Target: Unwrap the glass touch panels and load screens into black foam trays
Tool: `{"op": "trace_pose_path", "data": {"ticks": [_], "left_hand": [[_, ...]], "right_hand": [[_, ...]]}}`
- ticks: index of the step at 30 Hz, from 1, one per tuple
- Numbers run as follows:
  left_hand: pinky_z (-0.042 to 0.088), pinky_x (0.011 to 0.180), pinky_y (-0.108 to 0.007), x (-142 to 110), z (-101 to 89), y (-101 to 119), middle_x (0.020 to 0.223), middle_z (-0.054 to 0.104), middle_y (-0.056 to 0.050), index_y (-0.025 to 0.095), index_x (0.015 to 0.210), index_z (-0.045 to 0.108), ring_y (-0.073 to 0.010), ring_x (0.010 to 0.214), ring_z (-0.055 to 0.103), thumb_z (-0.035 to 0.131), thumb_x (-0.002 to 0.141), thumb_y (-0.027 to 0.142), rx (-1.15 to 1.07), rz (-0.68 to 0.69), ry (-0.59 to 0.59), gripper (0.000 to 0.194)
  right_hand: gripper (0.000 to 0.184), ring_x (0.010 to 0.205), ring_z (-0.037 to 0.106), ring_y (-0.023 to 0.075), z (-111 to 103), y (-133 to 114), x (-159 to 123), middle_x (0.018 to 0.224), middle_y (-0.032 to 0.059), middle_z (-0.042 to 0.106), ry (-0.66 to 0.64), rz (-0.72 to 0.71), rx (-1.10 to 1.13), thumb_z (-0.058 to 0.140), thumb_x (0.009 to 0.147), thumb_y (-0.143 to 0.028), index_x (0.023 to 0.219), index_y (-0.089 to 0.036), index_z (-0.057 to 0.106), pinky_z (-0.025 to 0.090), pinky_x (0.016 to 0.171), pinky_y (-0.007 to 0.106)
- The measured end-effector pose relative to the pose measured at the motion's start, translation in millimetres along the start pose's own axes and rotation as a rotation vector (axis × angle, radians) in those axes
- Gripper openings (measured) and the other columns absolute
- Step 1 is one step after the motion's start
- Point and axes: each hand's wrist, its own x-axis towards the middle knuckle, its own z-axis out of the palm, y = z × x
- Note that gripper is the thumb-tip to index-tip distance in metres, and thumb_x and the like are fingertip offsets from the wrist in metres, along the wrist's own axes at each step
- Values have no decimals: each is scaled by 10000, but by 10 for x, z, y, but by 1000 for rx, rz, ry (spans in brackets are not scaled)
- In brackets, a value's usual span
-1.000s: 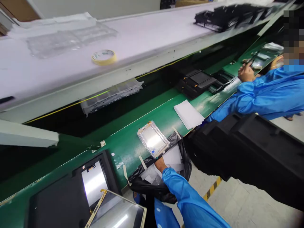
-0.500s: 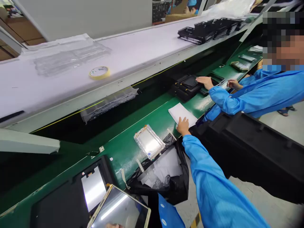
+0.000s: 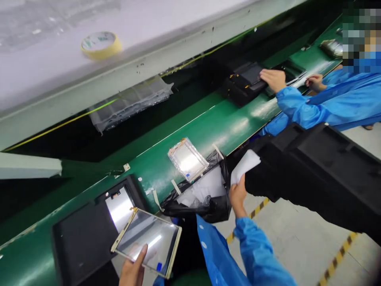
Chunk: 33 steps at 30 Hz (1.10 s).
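Note:
My left hand (image 3: pixel 133 267) grips a glass touch panel (image 3: pixel 149 240) with a pale frame by its lower left edge, thumb on its face. Folded white sheets (image 3: pixel 245 165) are in my right hand (image 3: pixel 238 194), clear of the bench and just right of the black bag (image 3: pixel 218 208). White scraps (image 3: pixel 205 182) lie inside that bag, which is taped to the bench edge. A wrapped panel (image 3: pixel 188 159) rests on the green bench above it. Behind the held panel, a black foam tray (image 3: pixel 86 238) carries a silvery screen (image 3: pixel 119 206).
Black foam trays (image 3: pixel 321 171) stand stacked at right. Beyond them, a co-worker's hand (image 3: pixel 274 79) touches a dark panel on a black stack (image 3: pixel 242 85). A yellow tape roll (image 3: pixel 101 45) sits on the upper shelf (image 3: pixel 166 31), which overhangs the green bench (image 3: pixel 205 123).
My right hand has lifted the white sheets off the bench and drawn them toward me, folding them. My left hand has come further into view with the touch panel. The camera has tilted down.

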Motion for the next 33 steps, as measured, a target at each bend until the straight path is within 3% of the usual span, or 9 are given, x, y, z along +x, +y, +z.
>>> {"op": "trace_pose_path", "data": {"ticks": [3,5,10,14,19,22,25,29,33], "left_hand": [[571,714,-368,9,-35,27,718,668,-9,190,735,636,-262,768,687,915,496,525,-81,46,39,497],[561,695,-346,-5,-62,50,699,651,1,172,728,633,-224,708,662,926,501,493,-125,76,45,490],[544,681,-329,-49,-171,61,702,644,3,162,740,643,-208,689,642,942,512,450,-156,92,12,474],[521,656,-292,-49,-213,82,669,617,21,165,694,612,-162,639,602,940,521,455,-176,127,-25,470],[538,698,-331,-12,-188,231,688,662,-8,169,724,636,-202,676,652,922,550,483,-186,216,-129,459],[535,720,-348,-4,-150,366,748,716,-64,159,736,652,-225,698,686,867,639,527,-74,308,-286,437],[515,717,-338,-89,-38,568,770,726,-79,164,733,635,-227,711,701,793,749,521,25,436,-446,390],[504,713,-344,-335,151,866,821,727,-74,172,848,629,-219,704,695,760,776,552,-99,515,-567,408],[504,732,-349,-503,205,959,998,736,-120,178,1059,630,-227,774,703,769,744,595,-238,509,-614,541]], "right_hand": [[882,1226,629,305,297,117,-1254,1572,22,438,-258,41,9,327,846,-182,1604,-385,-75,584,905,474],[892,1301,578,278,601,-83,-1671,1616,0,364,-491,-60,-63,326,835,-128,1606,-407,-27,569,958,437],[653,1401,444,306,1327,-1049,-1496,1562,199,408,-1013,-510,-291,415,894,-73,1539,-175,381,417,1110,487],[512,1390,440,378,1419,-1461,-1220,1421,221,562,-1120,-546,-235,692,769,-130,1279,-129,646,327,1153,544],[381,1204,621,299,678,-1562,-1321,1267,204,669,-1085,-507,-96,483,972,-346,1243,-134,647,477,1019,427],[512,1110,674,220,-25,-1634,-1540,1288,145,663,-1164,-444,351,254,1041,-471,1324,-186,572,544,901,358],[586,903,713,207,-610,-1737,-1799,1167,96,690,-1262,-359,808,529,926,-572,1404,-235,488,572,738,341],[662,568,586,135,-1091,-1961,-1828,763,-35,607,-994,-341,901,693,801,-482,1387,-236,508,503,556,288],[660,574,561,139,-1665,-2516,-1096,708,-36,585,-654,-475,912,673,793,-474,1369,-183,533,486,560,283]]}}
